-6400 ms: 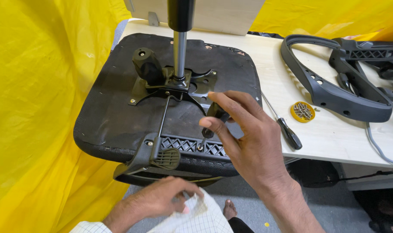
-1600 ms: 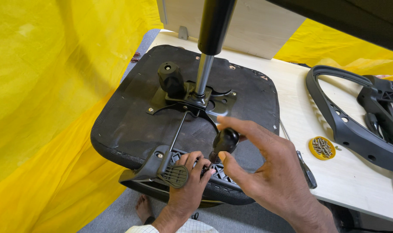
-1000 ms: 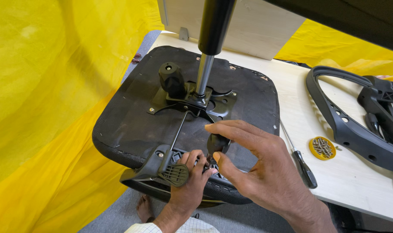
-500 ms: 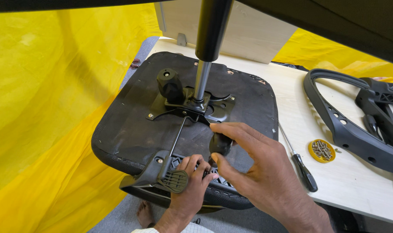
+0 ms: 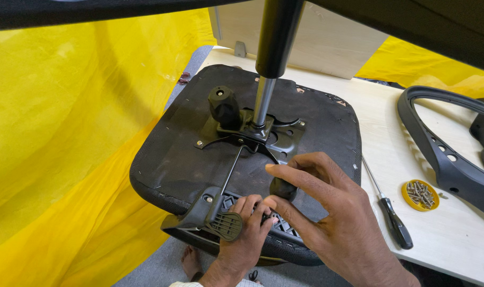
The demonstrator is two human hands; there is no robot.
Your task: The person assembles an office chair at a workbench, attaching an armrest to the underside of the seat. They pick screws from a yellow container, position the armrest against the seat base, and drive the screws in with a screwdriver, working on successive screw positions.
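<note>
Head view shows the left hand (image 5: 247,228) curled on the near rim of an upturned seat cushion (image 5: 189,154) by a paddle lever (image 5: 225,225), while the right hand (image 5: 327,212) grasps a black knob (image 5: 283,188). Beyond, a gas cylinder (image 5: 271,58) rises from the seat plate; a screwdriver (image 5: 390,215) and yellow screw dish (image 5: 420,194) lie on the bench (image 5: 454,244).

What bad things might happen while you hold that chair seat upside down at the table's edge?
The upturned chair seat hangs past the table edge, so it might tip toward the floor. The left hand fingers sit in the ribbed plastic bracket and might get pinched. The right hand grips a small black knob that may slip. The screwdriver could roll off.
</note>
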